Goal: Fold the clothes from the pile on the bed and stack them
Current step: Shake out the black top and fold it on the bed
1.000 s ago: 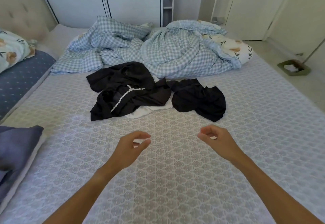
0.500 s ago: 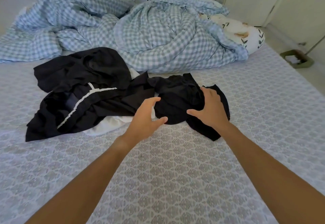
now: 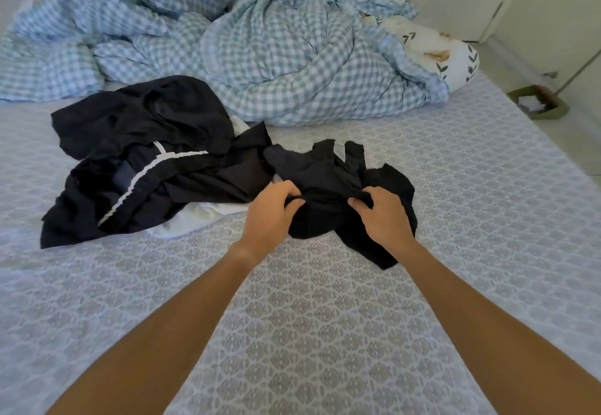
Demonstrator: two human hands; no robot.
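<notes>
We've got both hands, left [image 3: 271, 211] and right [image 3: 382, 216], pinching the black top [image 3: 328, 183]; pile [image 3: 146, 160] touching its left, duvet [image 3: 292, 56] behind.

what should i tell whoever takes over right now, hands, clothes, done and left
Left hand and right hand both grip the small black garment, bunched on the bed just right of the pile.
The pile is dark clothes, one with white trim, over a white piece, lying in front of the checked duvet.
Done: one garment picked out. Nothing folded, no stack in view.
Left: spread and fold this one, then the others, and stack them.
</notes>
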